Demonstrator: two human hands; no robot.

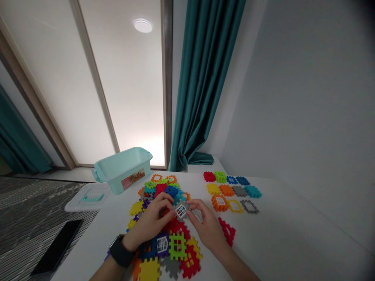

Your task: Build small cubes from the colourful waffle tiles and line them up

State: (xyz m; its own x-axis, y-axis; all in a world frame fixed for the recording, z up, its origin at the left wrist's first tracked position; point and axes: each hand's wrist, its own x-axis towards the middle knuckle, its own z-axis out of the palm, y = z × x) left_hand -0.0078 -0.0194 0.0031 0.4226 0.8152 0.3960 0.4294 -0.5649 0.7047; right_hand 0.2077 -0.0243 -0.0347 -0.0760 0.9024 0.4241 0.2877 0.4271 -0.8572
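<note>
Mint-green storage bin (115, 175) at the far left of the counter (263, 242); the near wall hides its floor. A translucent lid (76, 201) lies just beside it. The left hand (155, 216) and right hand (206, 226) hold a gray interlocking tile (181, 211) between their closed fingers, above a mixed tile pile (177, 246), partly concealed by the left hand and cropped below.

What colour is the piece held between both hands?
The piece is grey with a white lattice centre; see head view.
</note>
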